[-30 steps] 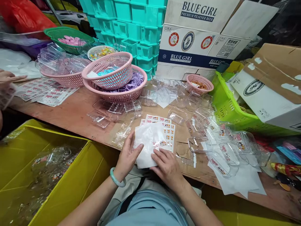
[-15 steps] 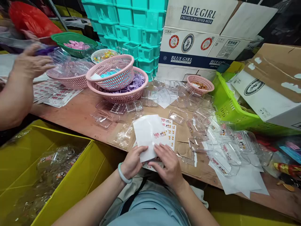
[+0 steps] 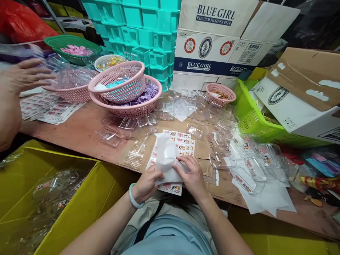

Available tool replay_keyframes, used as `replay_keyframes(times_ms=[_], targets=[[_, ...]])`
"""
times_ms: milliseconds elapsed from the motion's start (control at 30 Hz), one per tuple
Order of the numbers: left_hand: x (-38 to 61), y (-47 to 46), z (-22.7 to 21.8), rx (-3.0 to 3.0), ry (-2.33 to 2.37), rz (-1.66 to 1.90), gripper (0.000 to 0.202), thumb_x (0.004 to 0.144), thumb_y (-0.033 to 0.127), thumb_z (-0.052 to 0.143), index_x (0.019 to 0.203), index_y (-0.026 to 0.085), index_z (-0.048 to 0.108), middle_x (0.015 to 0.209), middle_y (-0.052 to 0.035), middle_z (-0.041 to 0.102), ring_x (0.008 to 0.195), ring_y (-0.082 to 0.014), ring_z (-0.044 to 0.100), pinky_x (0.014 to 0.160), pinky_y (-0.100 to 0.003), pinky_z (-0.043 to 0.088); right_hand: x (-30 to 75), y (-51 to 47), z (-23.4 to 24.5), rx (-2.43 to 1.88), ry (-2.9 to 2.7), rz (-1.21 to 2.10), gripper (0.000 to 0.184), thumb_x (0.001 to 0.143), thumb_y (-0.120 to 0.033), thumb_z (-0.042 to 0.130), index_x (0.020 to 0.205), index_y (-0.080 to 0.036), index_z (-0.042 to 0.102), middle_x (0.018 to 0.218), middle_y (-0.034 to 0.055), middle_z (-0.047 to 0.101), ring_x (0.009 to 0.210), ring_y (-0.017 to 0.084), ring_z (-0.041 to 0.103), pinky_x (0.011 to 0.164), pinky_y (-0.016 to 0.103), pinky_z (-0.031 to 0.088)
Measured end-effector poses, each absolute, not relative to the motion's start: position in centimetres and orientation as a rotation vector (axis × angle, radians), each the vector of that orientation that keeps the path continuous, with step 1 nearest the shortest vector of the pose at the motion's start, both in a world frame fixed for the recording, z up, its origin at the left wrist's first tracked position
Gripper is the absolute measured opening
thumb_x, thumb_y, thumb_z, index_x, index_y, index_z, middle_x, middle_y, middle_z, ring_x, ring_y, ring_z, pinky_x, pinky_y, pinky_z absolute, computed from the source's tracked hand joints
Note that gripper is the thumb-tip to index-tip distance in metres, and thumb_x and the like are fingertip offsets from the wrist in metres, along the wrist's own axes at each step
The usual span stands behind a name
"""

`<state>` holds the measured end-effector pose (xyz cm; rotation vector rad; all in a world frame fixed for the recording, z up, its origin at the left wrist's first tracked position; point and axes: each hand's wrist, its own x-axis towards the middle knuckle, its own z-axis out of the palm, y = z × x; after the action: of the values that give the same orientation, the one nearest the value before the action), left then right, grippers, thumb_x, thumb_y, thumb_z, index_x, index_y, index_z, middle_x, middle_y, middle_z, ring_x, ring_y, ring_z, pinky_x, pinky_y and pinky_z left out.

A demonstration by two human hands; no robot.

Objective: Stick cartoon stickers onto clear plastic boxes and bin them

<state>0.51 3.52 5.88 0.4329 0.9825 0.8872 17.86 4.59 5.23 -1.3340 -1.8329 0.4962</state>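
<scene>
A white paper sheet (image 3: 165, 146), blank on the side that shows and curled, is held between both my hands. My left hand (image 3: 145, 182) grips its lower left edge, thumb on top. On the right side, my right hand (image 3: 193, 174) pinches the same sheet with thumb and fingers. Beneath it lie sticker sheets (image 3: 187, 141) printed with cartoon cats and pink lettering, on brown cardboard. To the right of my hands, clear plastic boxes (image 3: 256, 170) rest on white papers, some with cat stickers on them.
Pink baskets (image 3: 124, 110) with purple and blue pieces stand back left, and a small pink basket (image 3: 221, 98) farther right. A green crate (image 3: 261, 124) holds cartons. A yellow bin (image 3: 79, 194) with clear boxes stands at left. A co-worker's hand (image 3: 23, 76) reaches in.
My right hand has gone from lying spread on the sheet to pinching it. The sheet has curled, uncovering more of the printed sheets below. The view has shifted slightly right.
</scene>
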Motion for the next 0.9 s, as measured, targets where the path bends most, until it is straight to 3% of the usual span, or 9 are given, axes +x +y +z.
replay_keyframes(times_ms=[233, 367, 600, 767, 833, 900], targets=[[0.3, 3.9, 6.0, 0.400, 0.966, 0.881, 0.023, 0.054, 0.011, 0.065, 0.077, 0.015, 0.066, 0.068, -0.0001, 0.064, 0.064, -0.0151, 0.057, 0.058, -0.026, 0.045, 18.3, 4.8, 4.9, -1.281, -2.032, 0.207, 0.018, 0.092, -0.023, 0.054, 0.103, -0.022, 0.068, 0.092, 0.0066, 0.072, 0.087, 0.022, 0.064, 0.091, 0.044, 0.043], [0.7, 4.3, 6.9, 0.386, 0.923, 0.919, 0.027, 0.064, 0.022, 0.075, 0.089, 0.014, 0.071, 0.084, -0.0059, 0.072, 0.075, -0.0184, 0.063, 0.066, -0.029, 0.050, 18.4, 4.7, 4.9, -1.228, -1.969, 0.389, 0.028, 0.087, -0.030, 0.063, 0.114, -0.024, 0.064, 0.105, 0.0082, 0.070, 0.098, 0.023, 0.063, 0.088, 0.041, 0.047], [0.9, 4.7, 6.2, 0.578, 0.913, 0.953, 0.045, 0.071, 0.034, 0.076, 0.111, 0.016, 0.067, 0.119, -0.0090, 0.067, 0.100, -0.0251, 0.064, 0.089, -0.037, 0.049, 17.6, 4.6, 4.6, -1.253, -1.541, 0.878, 0.011, 0.082, -0.031, 0.066, 0.087, -0.022, 0.071, 0.089, 0.0054, 0.068, 0.086, 0.020, 0.063, 0.080, 0.034, 0.051], [0.5, 4.9, 5.8, 0.737, 0.947, 0.884, 0.052, 0.073, 0.041, 0.075, 0.117, 0.016, 0.065, 0.117, -0.0100, 0.068, 0.105, -0.0272, 0.062, 0.091, -0.038, 0.048, 18.1, 5.3, 4.4, -1.300, -1.161, 1.196, 0.021, 0.076, -0.040, 0.071, 0.079, -0.019, 0.071, 0.082, 0.0038, 0.068, 0.078, 0.018, 0.062, 0.074, 0.031, 0.051], [0.3, 4.9, 5.9, 0.757, 0.940, 0.861, 0.053, 0.072, 0.042, 0.075, 0.116, 0.014, 0.065, 0.114, -0.0110, 0.069, 0.107, -0.0289, 0.061, 0.091, -0.039, 0.048, 18.5, 5.6, 4.4, -1.328, -1.013, 1.241, 0.025, 0.074, -0.043, 0.072, 0.080, -0.019, 0.070, 0.079, 0.0032, 0.069, 0.072, 0.017, 0.062, 0.069, 0.031, 0.051], [0.3, 4.9, 5.9, 0.753, 0.936, 0.863, 0.053, 0.073, 0.041, 0.075, 0.117, 0.015, 0.065, 0.116, -0.0109, 0.068, 0.111, -0.0296, 0.059, 0.092, -0.039, 0.048, 18.9, 5.8, 4.7, -1.324, -1.066, 1.202, 0.025, 0.076, -0.042, 0.072, 0.083, -0.019, 0.070, 0.083, 0.0037, 0.070, 0.076, 0.018, 0.063, 0.073, 0.033, 0.051]])
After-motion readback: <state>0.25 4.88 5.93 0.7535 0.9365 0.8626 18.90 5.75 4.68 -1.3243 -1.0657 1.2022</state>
